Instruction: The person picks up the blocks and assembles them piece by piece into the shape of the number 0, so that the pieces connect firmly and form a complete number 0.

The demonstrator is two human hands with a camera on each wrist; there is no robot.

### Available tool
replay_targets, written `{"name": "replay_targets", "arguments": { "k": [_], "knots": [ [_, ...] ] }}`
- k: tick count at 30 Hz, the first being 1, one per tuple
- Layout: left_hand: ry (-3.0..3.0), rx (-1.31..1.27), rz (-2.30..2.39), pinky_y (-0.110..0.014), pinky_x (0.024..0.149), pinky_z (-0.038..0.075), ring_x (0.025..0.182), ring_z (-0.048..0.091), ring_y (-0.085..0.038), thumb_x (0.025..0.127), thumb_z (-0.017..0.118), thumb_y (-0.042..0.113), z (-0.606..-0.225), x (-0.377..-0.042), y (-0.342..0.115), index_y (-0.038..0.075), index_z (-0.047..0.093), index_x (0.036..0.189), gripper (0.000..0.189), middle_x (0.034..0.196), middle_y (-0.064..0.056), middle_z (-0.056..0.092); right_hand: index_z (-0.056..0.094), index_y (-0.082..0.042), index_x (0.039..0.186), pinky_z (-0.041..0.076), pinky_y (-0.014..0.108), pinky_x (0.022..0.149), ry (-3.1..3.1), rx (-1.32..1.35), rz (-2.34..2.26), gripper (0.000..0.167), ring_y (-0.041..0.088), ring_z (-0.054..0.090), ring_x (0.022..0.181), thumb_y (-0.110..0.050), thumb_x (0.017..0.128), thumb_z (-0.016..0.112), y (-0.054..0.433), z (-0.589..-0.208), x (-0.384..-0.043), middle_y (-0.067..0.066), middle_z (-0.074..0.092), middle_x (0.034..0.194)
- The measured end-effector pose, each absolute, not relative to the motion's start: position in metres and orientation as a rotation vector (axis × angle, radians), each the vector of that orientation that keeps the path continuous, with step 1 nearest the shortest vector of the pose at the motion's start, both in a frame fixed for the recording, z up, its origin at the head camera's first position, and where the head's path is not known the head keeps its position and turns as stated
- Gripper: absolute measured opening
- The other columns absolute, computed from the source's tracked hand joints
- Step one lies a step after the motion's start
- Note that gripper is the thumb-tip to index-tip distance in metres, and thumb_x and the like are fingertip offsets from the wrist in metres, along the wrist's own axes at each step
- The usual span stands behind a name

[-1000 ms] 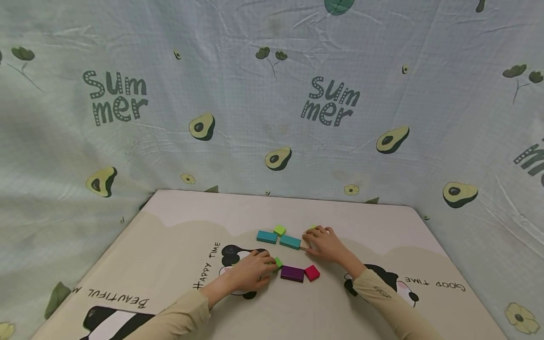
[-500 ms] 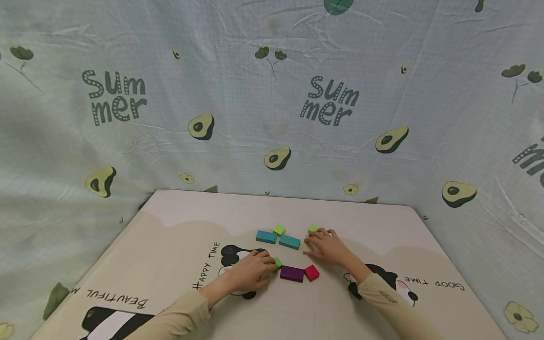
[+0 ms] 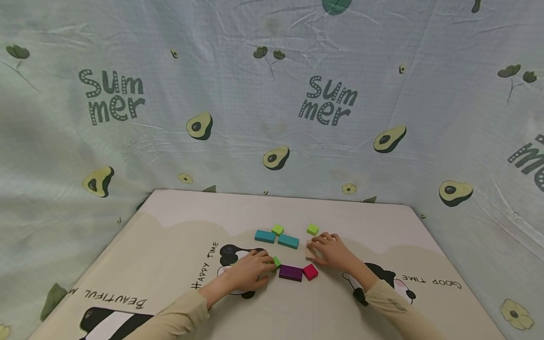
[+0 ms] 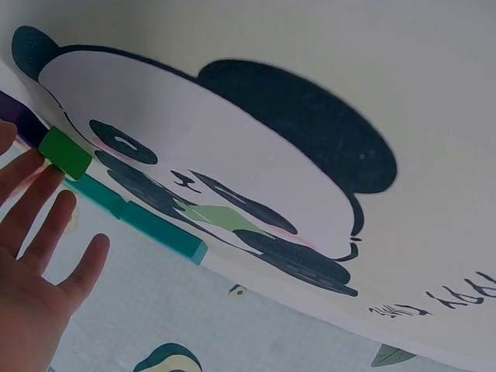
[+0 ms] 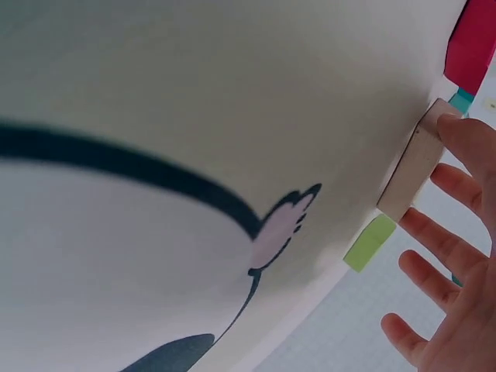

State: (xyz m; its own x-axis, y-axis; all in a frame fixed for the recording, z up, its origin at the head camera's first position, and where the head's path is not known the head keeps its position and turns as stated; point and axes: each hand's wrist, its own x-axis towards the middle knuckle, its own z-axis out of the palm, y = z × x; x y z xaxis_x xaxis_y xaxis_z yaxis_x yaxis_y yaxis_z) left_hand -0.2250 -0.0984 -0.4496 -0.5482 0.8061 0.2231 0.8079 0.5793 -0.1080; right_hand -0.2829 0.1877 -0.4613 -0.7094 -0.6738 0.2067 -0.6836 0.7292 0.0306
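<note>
On the right, my right hand (image 3: pixel 333 250) pinches a plain wooden block (image 5: pixel 412 164) lengthwise, thumb at one end and a finger at the other. Little of this block shows in the head view. My left hand (image 3: pixel 250 271) rests on the table with loosely bent fingers. Its fingertips are right at a green cube (image 4: pixel 66 153), and its thumb stays off the cube. A dark purple block (image 3: pixel 291 273) lies just right of that cube, with a red cube (image 3: pixel 310 271) at its right end. Past the right fingertips sits a lime cube (image 3: pixel 312 229).
Two teal blocks (image 3: pixel 265 236) lie end to end farther back, with another lime cube (image 3: pixel 278 230) behind them. The table (image 3: pixel 191 208) bears printed pandas and lettering. A patterned cloth (image 3: pixel 238 94) hangs behind it.
My right hand has drawn the wooden block slightly right, away from the teal block, and the lime cube behind it has come into full view. My left hand has stayed in place.
</note>
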Motion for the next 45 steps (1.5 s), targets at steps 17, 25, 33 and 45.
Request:
{"name": "replay_targets", "arguments": {
  "k": [17, 25, 33, 45],
  "knots": [
    [-2.555, -1.338, 0.000, -0.030, 0.080, 0.042, 0.098, 0.051, -0.012, 0.085, 0.055, 0.024, -0.449, -0.223, -0.099, 0.017, 0.062, 0.107, 0.025, 0.104, 0.005, 0.062, 0.058, -0.018, 0.112, 0.037, 0.048, 0.086, -2.747, 1.108, 0.064, 0.036, 0.023, 0.050, 0.106, -0.036, 0.081, 0.062, 0.193, -0.459, -0.275, 0.004, 0.059, 0.113],
    [-2.569, -1.338, -0.003, -0.031, 0.081, 0.042, 0.099, 0.051, -0.012, 0.084, 0.055, 0.023, -0.448, -0.222, -0.098, 0.017, 0.062, 0.107, 0.025, 0.105, 0.004, 0.061, 0.058, -0.017, 0.110, 0.037, 0.048, 0.086, -2.763, 1.117, 0.096, 0.035, 0.023, 0.051, 0.105, -0.033, 0.080, 0.063, 0.195, -0.460, -0.274, 0.004, 0.058, 0.112],
    [-2.590, -1.328, 0.010, -0.031, 0.082, 0.042, 0.100, 0.051, -0.012, 0.085, 0.054, 0.025, -0.448, -0.222, -0.097, 0.017, 0.062, 0.109, 0.026, 0.107, 0.004, 0.061, 0.058, -0.017, 0.110, 0.037, 0.048, 0.087, -2.743, 1.132, 0.077, 0.035, 0.022, 0.051, 0.104, -0.031, 0.079, 0.064, 0.196, -0.460, -0.271, 0.003, 0.058, 0.111],
    [-2.578, -1.337, -0.007, -0.031, 0.081, 0.042, 0.099, 0.051, -0.012, 0.085, 0.054, 0.025, -0.449, -0.222, -0.098, 0.017, 0.062, 0.109, 0.026, 0.105, 0.005, 0.061, 0.058, -0.020, 0.110, 0.037, 0.046, 0.087, -2.711, 1.135, 0.091, 0.035, 0.021, 0.050, 0.105, -0.034, 0.078, 0.064, 0.199, -0.462, -0.268, 0.001, 0.058, 0.111]
  ]
}}
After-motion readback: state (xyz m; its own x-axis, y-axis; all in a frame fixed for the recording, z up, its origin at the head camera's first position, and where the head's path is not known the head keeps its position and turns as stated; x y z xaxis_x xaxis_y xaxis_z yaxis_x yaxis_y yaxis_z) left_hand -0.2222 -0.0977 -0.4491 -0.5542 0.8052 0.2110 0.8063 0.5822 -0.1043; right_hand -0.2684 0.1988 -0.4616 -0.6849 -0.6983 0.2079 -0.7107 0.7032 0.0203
